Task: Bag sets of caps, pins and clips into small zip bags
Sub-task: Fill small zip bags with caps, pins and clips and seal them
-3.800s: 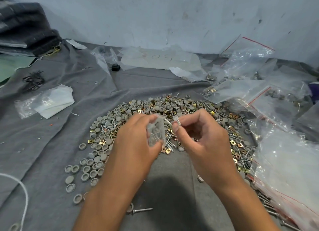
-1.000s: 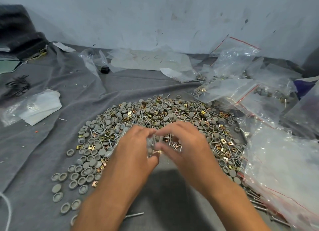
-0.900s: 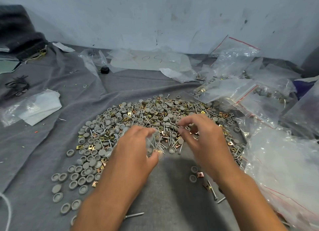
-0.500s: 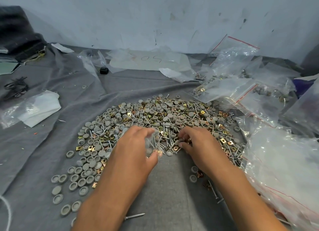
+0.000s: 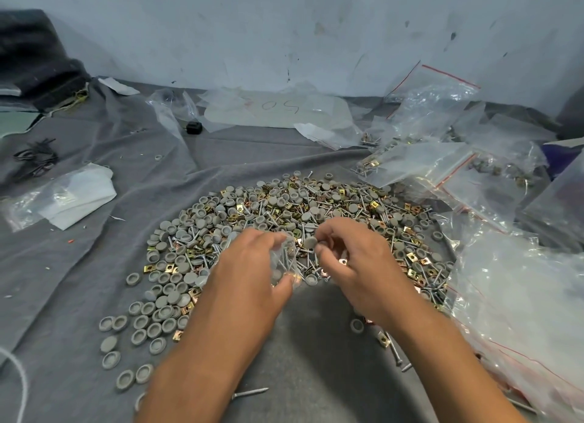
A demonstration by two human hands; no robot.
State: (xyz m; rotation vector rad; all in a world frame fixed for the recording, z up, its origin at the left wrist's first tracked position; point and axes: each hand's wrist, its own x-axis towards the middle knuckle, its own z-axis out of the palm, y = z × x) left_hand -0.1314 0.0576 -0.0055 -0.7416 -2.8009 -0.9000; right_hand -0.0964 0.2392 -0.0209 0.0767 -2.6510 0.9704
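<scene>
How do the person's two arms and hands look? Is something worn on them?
Both forearms are bare up to the picture's lower edge: no sleeves show. The left hand and right hand carry no gloves, rings, watch or bracelet that I can see. Fingernails are short and unpainted.

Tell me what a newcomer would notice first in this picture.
The wide pile of grey caps, pins and brass clips on the grey cloth. In front of it, the left hand holds a small bag and the right hand pinches a cap beside it.
</scene>
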